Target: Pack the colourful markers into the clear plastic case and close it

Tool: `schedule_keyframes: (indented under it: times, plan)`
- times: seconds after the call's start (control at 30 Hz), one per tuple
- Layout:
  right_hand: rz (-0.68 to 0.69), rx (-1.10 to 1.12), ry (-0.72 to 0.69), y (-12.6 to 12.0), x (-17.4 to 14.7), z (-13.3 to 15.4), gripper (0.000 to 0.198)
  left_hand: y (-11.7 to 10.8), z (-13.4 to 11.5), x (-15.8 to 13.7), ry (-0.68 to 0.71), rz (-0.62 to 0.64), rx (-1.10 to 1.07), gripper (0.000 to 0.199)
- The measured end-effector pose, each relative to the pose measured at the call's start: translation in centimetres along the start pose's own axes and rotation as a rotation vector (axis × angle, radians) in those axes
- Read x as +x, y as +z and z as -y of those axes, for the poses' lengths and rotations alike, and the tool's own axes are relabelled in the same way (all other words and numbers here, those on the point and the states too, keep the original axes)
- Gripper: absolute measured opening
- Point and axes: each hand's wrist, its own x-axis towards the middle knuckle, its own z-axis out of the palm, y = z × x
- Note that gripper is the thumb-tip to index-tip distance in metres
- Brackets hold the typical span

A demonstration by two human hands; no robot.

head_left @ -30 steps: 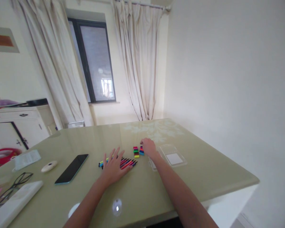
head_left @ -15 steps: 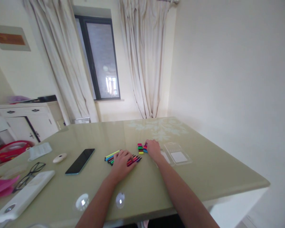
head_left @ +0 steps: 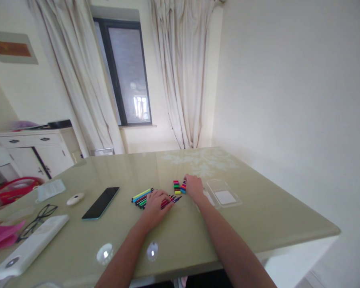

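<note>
My left hand (head_left: 156, 206) rests over a row of felt-tip pens (head_left: 140, 198) on the table. Its fingers are bent, with thumb and fingers closed on a dark pen (head_left: 177, 199) whose bare black tip points to the right. The hand covers the middle of the row. Just beyond the tips lies a stack of coloured pen caps (head_left: 177, 187). A second, shorter group of caps (head_left: 183, 187) lies beside it. My right hand (head_left: 193, 187) is at this group, fingertips pinched together on a cap. The fingers partly hide that cap.
Right of my right hand lies an open clear plastic case (head_left: 225, 197). To the left are a black phone (head_left: 101, 203), a white oval object (head_left: 75, 199), eyeglasses (head_left: 37, 222) and a long white device (head_left: 30, 248). Two clear round pieces (head_left: 105, 254) lie near the front edge.
The dark pen under my left hand has shifted slightly to the right and sticks out farther. My right hand has moved a little up, uncovering more of the second group of caps.
</note>
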Motion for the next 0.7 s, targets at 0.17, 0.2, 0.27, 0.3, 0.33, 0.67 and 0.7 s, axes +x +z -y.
schedule_keyframes:
  times: [0.17,0.2,0.27,0.3,0.33,0.67,0.7]
  plan:
    - [0.037,0.673,-0.125,-1.7,-0.6,-0.6,0.025,0.3,0.2,0.3,-0.1,-0.151,-0.167,0.031]
    - [0.071,0.801,-0.179,-2.2,-1.2,-0.7,0.024,0.3,0.3,0.3,-0.117,-0.175,-0.185,0.031]
    - [0.112,0.996,-0.278,-3.1,-2.6,-1.0,0.023,0.2,0.3,0.4,-0.119,-0.21,-0.202,0.031]
    - [0.114,1.084,-0.291,-3.4,-3.3,-1.0,0.023,0.2,0.2,0.4,-0.106,-0.223,-0.207,0.031]
    - [0.109,1.165,-0.286,-3.6,-4.0,-1.1,0.023,0.2,0.2,0.3,-0.09,-0.234,-0.211,0.031]
    - [0.11,1.394,-0.298,-3.8,-5.7,-0.5,0.029,0.2,-0.3,0.2,0.019,-0.245,-0.209,0.028]
    - [0.101,1.387,-0.32,-3.9,-5.8,-0.4,0.028,0.2,-0.2,0.2,0.022,-0.244,-0.204,0.028]
